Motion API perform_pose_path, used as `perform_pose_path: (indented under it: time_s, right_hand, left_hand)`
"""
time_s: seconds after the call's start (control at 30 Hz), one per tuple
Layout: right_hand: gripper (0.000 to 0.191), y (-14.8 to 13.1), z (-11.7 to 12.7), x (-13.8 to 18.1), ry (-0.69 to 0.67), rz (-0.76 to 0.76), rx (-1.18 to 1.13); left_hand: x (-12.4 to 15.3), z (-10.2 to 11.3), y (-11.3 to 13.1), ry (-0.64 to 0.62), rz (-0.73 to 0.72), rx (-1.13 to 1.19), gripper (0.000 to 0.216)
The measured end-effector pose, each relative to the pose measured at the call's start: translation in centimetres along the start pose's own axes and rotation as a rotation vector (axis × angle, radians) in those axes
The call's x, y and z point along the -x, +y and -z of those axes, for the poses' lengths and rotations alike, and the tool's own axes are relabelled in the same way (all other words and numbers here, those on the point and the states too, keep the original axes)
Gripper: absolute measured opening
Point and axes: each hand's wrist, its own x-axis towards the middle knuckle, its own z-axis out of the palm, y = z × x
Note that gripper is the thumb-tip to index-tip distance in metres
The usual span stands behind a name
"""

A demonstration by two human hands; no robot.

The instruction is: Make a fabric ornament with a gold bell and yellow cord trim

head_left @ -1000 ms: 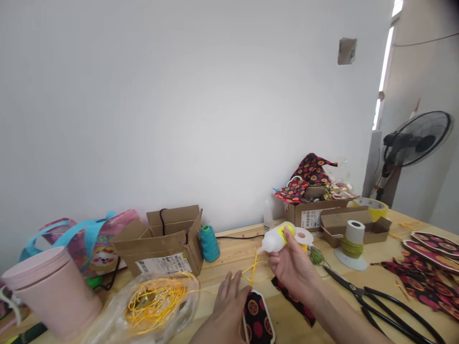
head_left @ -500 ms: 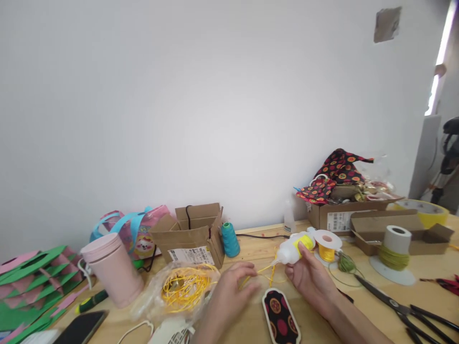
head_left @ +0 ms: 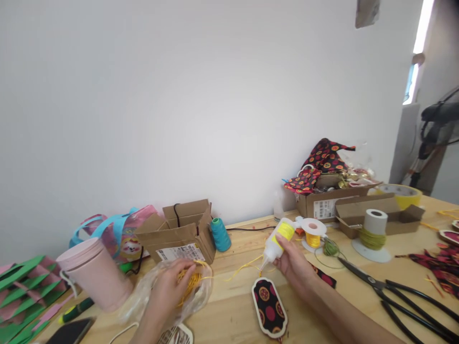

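Table [head_left: 236,310]: pale wood, set against a white wall and crowded with craft goods.
Cardboard box [head_left: 179,236]: open, at the back left of middle, with a teal thread cone [head_left: 220,235] just beside it.
Pink cup [head_left: 93,274]: stood at the left, near green paper pieces [head_left: 21,291].
Plastic bag [head_left: 168,291]: clear and crumpled, in front of the cardboard box, holding a tangle of yellow cord [head_left: 190,279].
Scissors [head_left: 390,291]: black, lay flat at the right.
Left hand [head_left: 168,289]: reached into the plastic bag, fingers curled on the yellow cord.
Right hand [head_left: 292,260]: clamped around the glue bottle, right of the left hand and well apart from it.
Patterned piece [head_left: 268,306]: dark cloth on a pale board, flat on the table just below the bottle's tip.
Glue bottle [head_left: 278,239]: white with a yellow label, tilted, nozzle aimed down and left above the table.
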Motion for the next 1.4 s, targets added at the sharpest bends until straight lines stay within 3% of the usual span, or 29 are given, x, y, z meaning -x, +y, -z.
perform_pose_path:
  time_s: [0.1, 0.2, 0.27, 0.33, 0.47, 0.53, 0.6, 0.7, 0.83, 1.07, 1.4]
  right_hand:
    - [0.032, -0.4, -0.4, 0.5, 0.011, 0.086, 0.125]
    - [0.029, -0.6, -0.8, 1.2, -0.096, 0.184, 0.383]
    - [0.028, -0.5, -1.0, 1.5, -0.198, 0.239, 0.536]
    - [0.028, -0.4, -0.8, 1.5, -0.228, 0.281, 0.635]
    - [0.028, -0.2, -0.3, 1.2, -0.159, 0.343, 0.782]
    - [0.027, -0.1, -0.1, 1.2, -0.17, 0.342, 0.787]
    - [0.027, 0.0, -0.1, 1.2, -0.195, 0.333, 0.781]
    - [0.025, 0.1, -0.3, 1.5, -0.208, 0.346, 0.84]
    - [0.023, 0.1, -0.4, 1.7, -0.186, 0.422, 0.974]
    - [0.025, 0.0, -0.8, 1.8, -0.218, 0.4, 0.939]
    - [0.03, 0.3, -0.3, 0.9, -0.05, 0.341, 0.847]
  left_hand:
    - [0.7, -0.8, -0.3, 0.125, -0.011, -0.033, 0.027]
    - [1.4, -1.5, 1.1, 0.18, -0.107, -0.058, 0.024]
    - [1.9, -2.4, 3.1, 0.079, -0.191, -0.06, 0.023]
    - [2.5, -3.7, 5.3, -0.108, -0.218, -0.046, 0.032]
    - [3.0, -6.2, 8.8, -0.421, -0.096, 0.085, 0.081]
    - [2.9, -7.0, 9.8, -0.488, -0.117, 0.166, 0.097]
    - [2.8, -7.2, 10.4, -0.48, -0.184, 0.235, 0.094]
    - [2.7, -7.2, 10.6, -0.448, -0.216, 0.294, 0.081]
    - [3.1, -7.3, 10.1, -0.452, -0.223, 0.322, 0.082]
    - [3.4, -7.4, 10.4, -0.445, -0.225, 0.348, 0.073]
    - [3.8, -8.4, 8.8, -0.485, -0.191, 0.234, 0.093]
